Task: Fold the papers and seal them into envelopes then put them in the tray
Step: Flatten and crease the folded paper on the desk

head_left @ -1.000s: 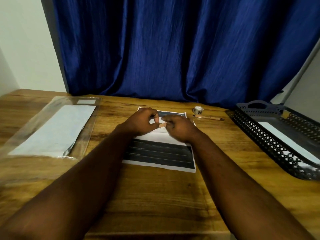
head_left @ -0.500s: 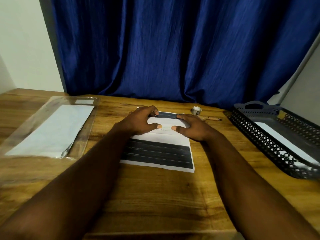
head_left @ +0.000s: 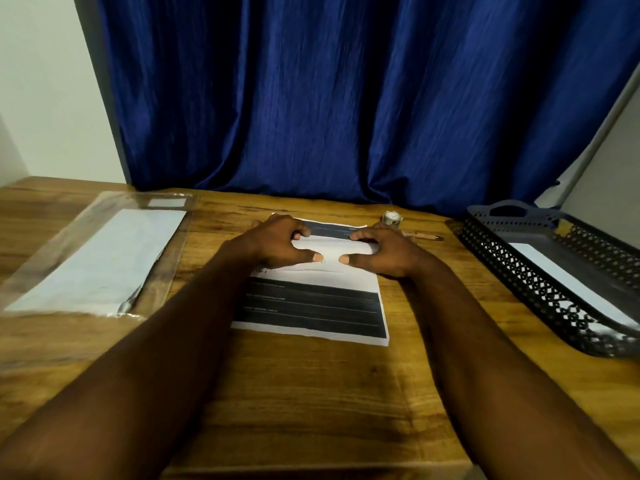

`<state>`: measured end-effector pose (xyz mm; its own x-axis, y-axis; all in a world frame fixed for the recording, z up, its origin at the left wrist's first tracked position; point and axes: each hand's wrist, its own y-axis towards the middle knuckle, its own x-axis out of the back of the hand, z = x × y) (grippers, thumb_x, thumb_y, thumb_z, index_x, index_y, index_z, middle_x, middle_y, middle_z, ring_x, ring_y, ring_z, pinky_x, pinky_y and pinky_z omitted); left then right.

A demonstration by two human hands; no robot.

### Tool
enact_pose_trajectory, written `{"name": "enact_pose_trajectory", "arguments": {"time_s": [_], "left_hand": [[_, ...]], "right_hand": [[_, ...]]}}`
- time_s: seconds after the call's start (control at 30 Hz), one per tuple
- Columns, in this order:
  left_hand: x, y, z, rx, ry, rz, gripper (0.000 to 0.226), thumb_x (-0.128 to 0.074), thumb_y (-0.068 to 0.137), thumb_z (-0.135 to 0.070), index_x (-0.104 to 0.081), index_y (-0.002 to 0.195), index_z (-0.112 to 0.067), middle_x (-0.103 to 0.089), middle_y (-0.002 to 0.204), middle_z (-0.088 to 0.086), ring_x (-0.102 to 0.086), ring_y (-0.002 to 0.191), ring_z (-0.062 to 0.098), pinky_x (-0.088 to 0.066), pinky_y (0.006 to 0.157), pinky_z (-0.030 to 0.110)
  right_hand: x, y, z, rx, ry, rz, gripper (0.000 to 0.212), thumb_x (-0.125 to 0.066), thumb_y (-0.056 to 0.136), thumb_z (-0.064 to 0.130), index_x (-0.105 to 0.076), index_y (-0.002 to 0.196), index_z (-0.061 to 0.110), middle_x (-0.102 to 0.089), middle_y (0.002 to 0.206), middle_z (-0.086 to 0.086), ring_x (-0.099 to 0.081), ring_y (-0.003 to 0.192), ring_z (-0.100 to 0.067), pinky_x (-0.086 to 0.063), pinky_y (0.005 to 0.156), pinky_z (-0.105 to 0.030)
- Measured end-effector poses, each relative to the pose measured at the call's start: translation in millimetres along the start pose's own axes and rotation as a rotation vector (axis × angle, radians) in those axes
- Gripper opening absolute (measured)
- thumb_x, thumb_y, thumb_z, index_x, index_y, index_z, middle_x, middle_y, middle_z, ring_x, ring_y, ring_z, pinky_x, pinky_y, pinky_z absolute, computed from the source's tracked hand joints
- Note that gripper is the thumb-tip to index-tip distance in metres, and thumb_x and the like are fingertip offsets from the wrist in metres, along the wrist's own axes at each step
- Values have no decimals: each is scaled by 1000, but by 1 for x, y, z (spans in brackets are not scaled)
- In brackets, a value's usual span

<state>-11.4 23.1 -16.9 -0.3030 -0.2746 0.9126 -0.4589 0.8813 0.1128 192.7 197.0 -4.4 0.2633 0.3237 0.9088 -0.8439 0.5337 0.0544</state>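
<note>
A white envelope [head_left: 330,250] lies on the far part of a printed sheet of paper [head_left: 311,306] with dark bands, in the middle of the wooden table. My left hand [head_left: 277,242] grips the envelope's left end, fingers curled over its far edge and thumb on the near edge. In the same way, my right hand [head_left: 384,252] grips its right end. A black perforated tray [head_left: 512,268] stands at the right with a white envelope [head_left: 561,280] lying in it.
A clear plastic sleeve [head_left: 100,254] holding white envelopes lies at the left. A small tape roll [head_left: 392,217] and a pen [head_left: 424,236] sit just beyond my right hand. A blue curtain [head_left: 329,98] hangs behind the table.
My hands were close together over the envelope's middle, pinching something small. They have since spread apart to its two ends and now grip its edges.
</note>
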Motion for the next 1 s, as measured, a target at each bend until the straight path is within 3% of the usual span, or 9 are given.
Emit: {"name": "enact_pose_trajectory", "arguments": {"time_s": [0.17,0.37,0.47,0.53,0.6,0.73,0.8,0.93,1.0], "left_hand": [[7,-2,-7,-9,-74,-10,56,-81,76,-68,-68,118,-34,-61,97,-14,-55,87,4,-47,94,42],[8,-6,-12,-85,-108,19,30,-83,82,-53,-69,96,-32,-64,93,-9,-60,90,14,-47,73,32],[8,-9,-16,-132,-108,-9,26,-84,82,-47,-68,96,-32,-66,97,-9,-61,94,14,-55,79,34],[11,-11,-17,-155,-115,-23,27,-85,82,-42,-66,98,-33,-67,99,-10,-63,96,15,-57,82,35],[13,-12,-17,-167,-117,-41,33,-87,81,-37,-62,102,-34,-66,99,-9,-64,96,16,-57,79,34],[16,-15,-20,-168,-125,-140,60,-93,72,-33,-52,116,-36,-62,113,-9,-60,102,13,-55,83,35],[18,-16,-20,-185,-110,-195,66,-94,68,-35,-51,118,-39,-62,115,-9,-59,104,13,-54,85,38],[18,-15,-21,-172,-28,-240,38,-91,76,-27,-68,105,-37,-71,108,-15,-64,102,11,-58,90,45],[15,-17,-26,-149,5,-255,28,-86,84,-24,-73,105,-37,-72,108,-16,-63,102,8,-58,91,42]], "right_hand": [[-2,0,2,18,19,-13,71,-78,80,72,-60,140,38,-49,150,6,-44,140,-20,-38,118,-52],[-3,-3,6,31,33,-41,77,-77,84,66,-54,150,33,-50,155,4,-47,139,-20,-42,115,-48],[-5,-5,10,34,-67,-45,77,-72,87,68,-49,154,37,-47,161,5,-40,148,-23,-28,123,-60],[-3,-7,13,81,-41,-63,74,-75,90,57,-50,154,33,-52,157,2,-46,138,-20,-37,114,-47],[-3,-9,16,141,-22,-100,68,-78,90,48,-54,150,28,-59,147,1,-52,126,-16,-36,97,-36],[-6,-8,17,219,-8,-231,57,-87,80,42,-64,130,27,-67,125,5,-58,116,-16,-46,96,-38],[-5,-8,20,218,-35,-302,49,-90,77,40,-65,117,28,-66,113,9,-57,109,-13,-35,89,-33],[-7,-9,27,181,-176,-387,31,-85,84,39,-63,105,34,-69,108,11,-57,110,-15,-32,106,-47],[-11,-6,26,157,-203,-393,17,-79,91,34,-65,101,35,-70,102,13,-59,108,-15,-28,109,-47]]}}
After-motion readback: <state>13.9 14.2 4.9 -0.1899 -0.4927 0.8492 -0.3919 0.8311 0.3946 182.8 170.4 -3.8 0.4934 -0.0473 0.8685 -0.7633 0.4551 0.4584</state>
